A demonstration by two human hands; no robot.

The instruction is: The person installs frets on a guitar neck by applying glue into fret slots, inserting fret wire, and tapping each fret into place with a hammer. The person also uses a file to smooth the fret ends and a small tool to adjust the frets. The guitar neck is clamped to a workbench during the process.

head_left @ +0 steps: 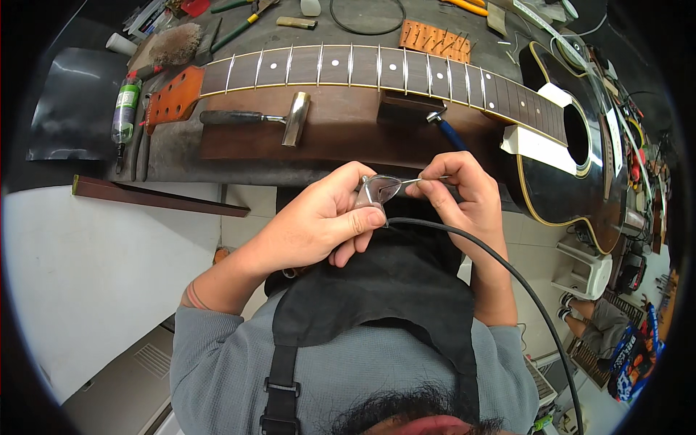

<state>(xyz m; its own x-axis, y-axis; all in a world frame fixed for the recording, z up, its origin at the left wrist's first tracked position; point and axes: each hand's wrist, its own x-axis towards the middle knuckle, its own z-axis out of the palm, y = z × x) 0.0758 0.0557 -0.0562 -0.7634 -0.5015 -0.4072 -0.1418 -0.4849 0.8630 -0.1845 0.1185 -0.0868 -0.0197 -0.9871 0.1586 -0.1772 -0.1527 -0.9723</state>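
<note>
In front of my chest, my left hand (341, 214) pinches a small clear, curved piece with a thin rim, which looks like a pair of eyeglasses (382, 190). My right hand (457, 190) is closed on a thin metal rod that runs from the same piece, like a glasses temple. Fingers hide part of it. A black cable (500, 262) starts by my left fingertips and passes over my right forearm; whether it is attached to the piece I cannot tell. Beyond my hands lies a black acoustic guitar (540, 170) with a fretted neck (362, 67).
On the bench, a hammer (296, 119) with a metal head and a blue-handled hammer (448, 130) lie below the neck. A green-labelled bottle (126, 109), a brush (176, 45) and an orange block with pins (435, 41) are around it. A dark wood strip (159, 196) rests on a white surface.
</note>
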